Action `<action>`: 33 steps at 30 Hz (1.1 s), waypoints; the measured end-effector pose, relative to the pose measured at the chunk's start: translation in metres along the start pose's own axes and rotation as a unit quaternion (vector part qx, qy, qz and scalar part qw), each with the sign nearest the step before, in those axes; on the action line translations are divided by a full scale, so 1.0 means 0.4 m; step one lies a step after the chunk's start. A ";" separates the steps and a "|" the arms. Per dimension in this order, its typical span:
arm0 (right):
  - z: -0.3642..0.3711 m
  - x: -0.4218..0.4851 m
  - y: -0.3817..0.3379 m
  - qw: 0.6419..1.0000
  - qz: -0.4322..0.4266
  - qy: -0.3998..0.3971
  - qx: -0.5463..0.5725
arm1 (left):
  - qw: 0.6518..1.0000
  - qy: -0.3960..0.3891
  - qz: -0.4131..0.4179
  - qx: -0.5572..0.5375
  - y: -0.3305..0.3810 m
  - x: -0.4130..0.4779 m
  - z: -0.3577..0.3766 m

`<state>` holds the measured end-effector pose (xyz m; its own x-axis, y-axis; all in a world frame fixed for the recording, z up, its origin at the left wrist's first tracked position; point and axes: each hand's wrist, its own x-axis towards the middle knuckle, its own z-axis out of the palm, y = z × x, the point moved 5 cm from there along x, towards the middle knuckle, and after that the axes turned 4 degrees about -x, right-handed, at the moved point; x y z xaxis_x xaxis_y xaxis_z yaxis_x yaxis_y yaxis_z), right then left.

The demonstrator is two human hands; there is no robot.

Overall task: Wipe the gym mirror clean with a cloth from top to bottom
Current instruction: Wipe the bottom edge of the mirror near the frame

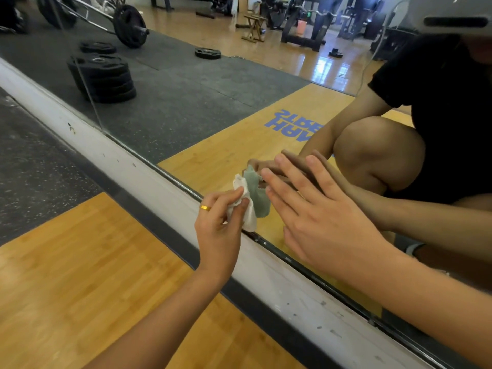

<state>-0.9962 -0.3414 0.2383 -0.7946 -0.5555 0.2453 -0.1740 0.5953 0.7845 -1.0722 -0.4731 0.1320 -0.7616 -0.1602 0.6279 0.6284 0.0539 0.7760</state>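
Two hands at the large wall mirror's (186, 107) lower edge: left hand (218, 227) pinches a crumpled white cloth (249, 217), partly hidden by its fingers; right hand (319, 217) lies flat, fingers straight.

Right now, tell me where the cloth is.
Head view, low centre: the cloth is pinched in the left hand at the bottom edge of the mirror, just above the white sill, left of the right hand.

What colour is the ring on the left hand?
Gold. The ring on the left hand, which pinches the cloth, shows in the head view.
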 end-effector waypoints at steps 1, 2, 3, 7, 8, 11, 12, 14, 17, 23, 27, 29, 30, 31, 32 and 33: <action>0.001 0.000 0.000 1.000 -0.001 0.002 -0.004 | 1.000 -0.009 0.004 -0.002 0.002 -0.007 0.009; 0.002 -0.001 0.001 1.000 -0.002 0.003 -0.007 | 1.000 -0.015 -0.002 -0.008 -0.001 -0.019 0.015; 0.003 -0.002 0.000 1.000 -0.002 0.003 -0.010 | 1.000 -0.018 -0.010 -0.012 -0.009 -0.032 0.017; 0.011 -0.007 -0.002 1.000 -0.015 -0.007 -0.025 | 0.999 -0.029 -0.014 0.003 -0.031 -0.061 0.009; 0.013 -0.008 -0.002 0.999 -0.016 -0.006 -0.031 | 1.000 -0.023 -0.012 0.002 -0.026 -0.057 0.006; 0.018 -0.012 -0.003 0.999 -0.020 -0.011 -0.043 | 1.000 -0.010 -0.006 -0.004 -0.012 -0.041 0.010; 0.019 -0.013 -0.003 0.999 -0.021 -0.012 -0.046 | 1.000 -0.017 -0.003 -0.003 -0.011 -0.041 0.015; 0.020 -0.017 -0.004 0.999 -0.023 -0.012 -0.048 | 1.000 -0.025 0.000 -0.001 -0.013 -0.046 0.020; 0.025 -0.018 -0.006 0.998 -0.024 -0.019 -0.051 | 1.000 -0.019 0.000 -0.002 -0.023 -0.049 0.023; 0.030 -0.019 -0.001 0.999 -0.015 -0.032 -0.038 | 0.999 -0.029 -0.011 -0.007 -0.037 -0.046 0.020; 0.018 -0.014 -0.001 0.999 -0.006 -0.050 -0.010 | 0.998 -0.033 -0.056 -0.020 -0.028 -0.040 0.021; 0.004 -0.012 -0.005 0.998 0.006 -0.061 0.005 | 0.996 -0.047 -0.066 -0.021 -0.019 -0.030 0.019; -0.003 -0.013 -0.009 0.998 0.005 -0.067 0.006 | 0.996 -0.055 -0.071 -0.021 -0.013 -0.027 0.016; -0.007 -0.013 -0.008 0.998 -0.001 -0.066 0.006 | 0.995 -0.059 -0.075 -0.020 -0.009 -0.022 0.015; -0.010 -0.012 -0.003 0.998 -0.010 -0.061 0.011 | 0.995 -0.059 -0.080 -0.018 -0.008 -0.020 0.015; -0.017 -0.014 0.005 0.998 -0.015 -0.056 0.024 | 0.994 -0.056 -0.088 -0.017 -0.010 -0.022 0.014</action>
<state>-0.9881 -0.3409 0.2421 -0.8487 -0.5058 0.1544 -0.2237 0.6079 0.7618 -1.0688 -0.4665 0.1238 -0.8722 -0.0529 0.4862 0.4869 0.0010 0.8735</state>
